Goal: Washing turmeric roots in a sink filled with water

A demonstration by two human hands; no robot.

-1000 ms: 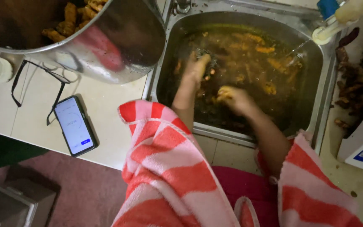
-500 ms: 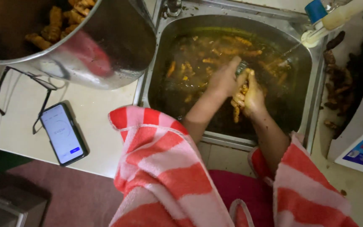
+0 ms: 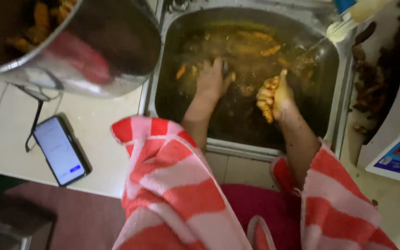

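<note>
Roots (image 3: 268, 98) fill the right hand's (image 3: 278, 95) closed grip (mid-sink (image 3: 334, 125)); left hand (image 3: 211, 78) spread open underwater.

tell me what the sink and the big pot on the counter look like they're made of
Sink: looks like stainless steel, dull grey with a thin pressed rim that catches light. Big pot: also seems to be polished metal, likely steel or aluminium; its curved wall mirrors the red striped sleeve. The left hand is in the murky water; the right hand holds orange roots.
</note>
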